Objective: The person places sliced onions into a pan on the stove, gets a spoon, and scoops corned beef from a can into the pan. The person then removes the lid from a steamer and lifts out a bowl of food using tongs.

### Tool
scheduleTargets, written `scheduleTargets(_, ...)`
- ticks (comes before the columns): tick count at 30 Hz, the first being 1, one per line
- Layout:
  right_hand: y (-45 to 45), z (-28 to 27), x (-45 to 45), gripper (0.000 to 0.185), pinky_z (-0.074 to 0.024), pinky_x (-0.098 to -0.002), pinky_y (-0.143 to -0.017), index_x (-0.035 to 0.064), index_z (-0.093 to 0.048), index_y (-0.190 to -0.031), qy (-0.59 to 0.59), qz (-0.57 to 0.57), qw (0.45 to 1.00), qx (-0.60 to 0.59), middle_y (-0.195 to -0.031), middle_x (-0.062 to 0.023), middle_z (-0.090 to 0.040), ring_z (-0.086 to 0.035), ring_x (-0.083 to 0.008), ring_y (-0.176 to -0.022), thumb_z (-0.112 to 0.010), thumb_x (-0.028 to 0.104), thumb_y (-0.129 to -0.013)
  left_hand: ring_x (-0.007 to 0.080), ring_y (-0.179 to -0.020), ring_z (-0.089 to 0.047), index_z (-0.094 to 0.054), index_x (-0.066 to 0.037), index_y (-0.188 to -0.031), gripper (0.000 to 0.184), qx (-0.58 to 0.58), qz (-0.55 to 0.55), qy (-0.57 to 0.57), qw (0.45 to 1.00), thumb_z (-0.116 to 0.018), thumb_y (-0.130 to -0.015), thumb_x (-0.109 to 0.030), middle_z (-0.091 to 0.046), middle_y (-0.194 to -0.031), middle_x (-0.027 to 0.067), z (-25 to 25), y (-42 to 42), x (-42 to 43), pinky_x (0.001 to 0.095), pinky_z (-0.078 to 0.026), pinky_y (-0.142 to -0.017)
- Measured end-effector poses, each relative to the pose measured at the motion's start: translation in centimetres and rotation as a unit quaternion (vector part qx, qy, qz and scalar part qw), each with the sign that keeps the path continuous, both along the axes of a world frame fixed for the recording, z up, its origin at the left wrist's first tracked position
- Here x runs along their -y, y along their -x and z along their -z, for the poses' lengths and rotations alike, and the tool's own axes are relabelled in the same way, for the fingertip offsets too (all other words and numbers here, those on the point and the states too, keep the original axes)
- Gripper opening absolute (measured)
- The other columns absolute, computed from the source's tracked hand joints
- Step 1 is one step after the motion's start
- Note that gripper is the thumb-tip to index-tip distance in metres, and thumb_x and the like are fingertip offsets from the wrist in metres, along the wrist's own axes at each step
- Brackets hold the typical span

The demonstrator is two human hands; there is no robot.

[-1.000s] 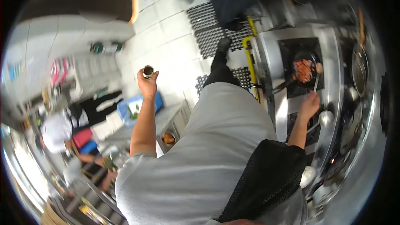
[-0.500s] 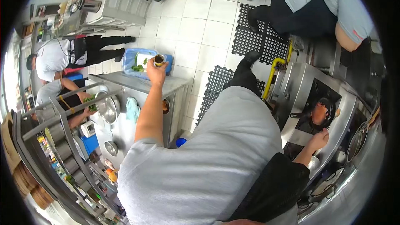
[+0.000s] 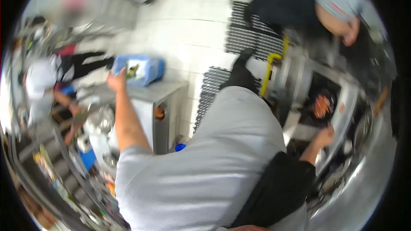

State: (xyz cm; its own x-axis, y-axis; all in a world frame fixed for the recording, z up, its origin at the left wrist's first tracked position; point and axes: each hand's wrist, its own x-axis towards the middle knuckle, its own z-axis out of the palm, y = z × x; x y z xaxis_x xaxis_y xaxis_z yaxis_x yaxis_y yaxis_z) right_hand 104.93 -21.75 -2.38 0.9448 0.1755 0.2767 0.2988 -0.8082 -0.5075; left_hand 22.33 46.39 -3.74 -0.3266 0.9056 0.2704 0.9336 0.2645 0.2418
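Note:
My left hand [image 3: 116, 81] reaches out past the far end of the steel counter, beside a blue bin [image 3: 155, 69]. Motion smears its fingers, and no can shows in it. Inside the bin, a blurred dark and yellow-green patch [image 3: 133, 69] lies on something white. On the other side, my right hand [image 3: 324, 137] is closed at the stove's edge, just below a dark frying pan [image 3: 329, 117]. Whatever it may hold is hidden. Reddish-orange food [image 3: 322, 106] sits in the pan on the burner.
The steel counter [image 3: 147, 93] carries metal bowls [image 3: 99, 120]. A co-worker [image 3: 43, 75] stands far left, with another person's arms nearby at the counter. A third person [image 3: 299, 4] stands upper right. Black mats [image 3: 214, 90] and a yellow pipe [image 3: 269, 70] border the stove [image 3: 349, 111].
My left hand has moved left, from in front of the bin to its near left side. The small open can it held no longer shows there. My right hand stays near the pan.

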Motion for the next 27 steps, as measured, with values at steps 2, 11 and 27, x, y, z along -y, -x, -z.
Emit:
scheduleTargets(2,1.2,-0.8,-1.1,0.04,-0.0549,-0.0444,-0.104,0.0,-0.078,-0.12,0.044,0.06,0.997,-0.01,-0.121,-0.0191,-0.078,-0.073,-0.0346,-0.114,-0.048,0.024,-0.111,0.041,-0.112,-0.074,-0.078,0.003,-0.122,0.079,0.058,-0.001,0.07,0.996,-0.085,-0.083,-0.065,-0.078,-0.116,0.0262,2.9,0.0,-1.1,0.0484,-0.056,-0.101)
scheduleTargets(11,7.2,-6.9,-9.1,0.026,-0.0561,-0.0574,-0.075,0.0036,-0.069,-0.103,0.007,0.141,0.989,0.054,-0.091,-0.0271,-0.075,-0.071,-0.0517,-0.086,-0.056,0.026,-0.11,0.04,-0.082,-0.073,-0.076,0.008,-0.092,0.056,0.013,0.222,0.285,0.932,-0.083,-0.091,-0.048,-0.077,-0.089,0.0252,10.1,-12.0,3.6,0.0477,-0.058,-0.085)
scheduleTargets(27,10.8,-4.5,-7.7,0.026,-0.0557,-0.06,-0.075,0.0058,-0.068,-0.106,-0.015,0.21,0.977,-0.043,-0.089,-0.0267,-0.074,-0.072,-0.0518,-0.085,-0.057,0.029,-0.109,0.0265,-0.09,-0.074,-0.073,0.005,-0.108,0.032,0.101,0.568,0.374,0.726,-0.084,-0.093,-0.021,-0.079,-0.098,0.0173,7.2,-37.3,5.9,0.0367,-0.058,-0.082)
